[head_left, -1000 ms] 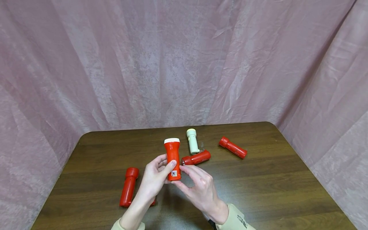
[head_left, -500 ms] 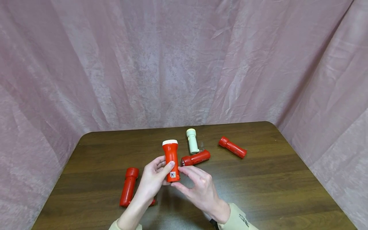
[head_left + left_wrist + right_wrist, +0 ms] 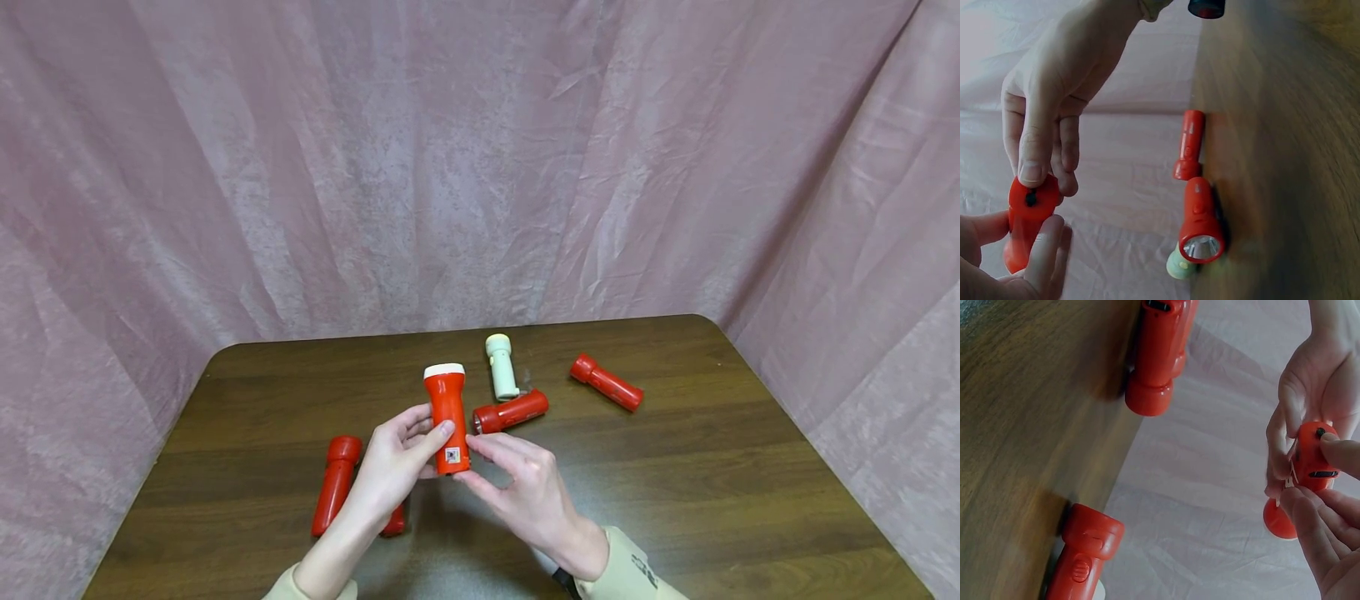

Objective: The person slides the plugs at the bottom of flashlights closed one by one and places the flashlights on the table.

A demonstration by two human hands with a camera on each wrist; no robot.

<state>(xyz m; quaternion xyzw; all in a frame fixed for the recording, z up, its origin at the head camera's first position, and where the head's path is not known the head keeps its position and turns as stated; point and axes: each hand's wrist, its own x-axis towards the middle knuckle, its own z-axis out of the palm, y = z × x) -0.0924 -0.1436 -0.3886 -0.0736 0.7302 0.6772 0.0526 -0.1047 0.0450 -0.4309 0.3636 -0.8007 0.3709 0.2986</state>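
Note:
My left hand point(image 3: 392, 462) holds a red flashlight point(image 3: 448, 404) with a white lens rim, head up, above the table. Its thumb lies along the flashlight's front and the fingers wrap behind. At the tail end, my right hand point(image 3: 531, 483) pinches the body between thumb and fingers. The left wrist view shows the right thumb point(image 3: 1032, 169) pressed on the end face, beside a small black spot. In the right wrist view, a black slot shows on the flashlight's end point(image 3: 1310, 434), and thin white pieces stick out near the right fingertips.
On the brown table point(image 3: 675, 500), a pale green flashlight point(image 3: 502, 371) lies behind a red flashlight point(image 3: 512, 412). Another red flashlight point(image 3: 607, 383) lies at the right. Two more red ones, one at the left point(image 3: 335, 487), are partly behind my left arm. Pink curtains point(image 3: 480, 167) hang beyond the table.
The held flashlight has shifted slightly left and down. My left forearm has moved left, showing more of the red flashlight behind it. Both hands keep their hold.

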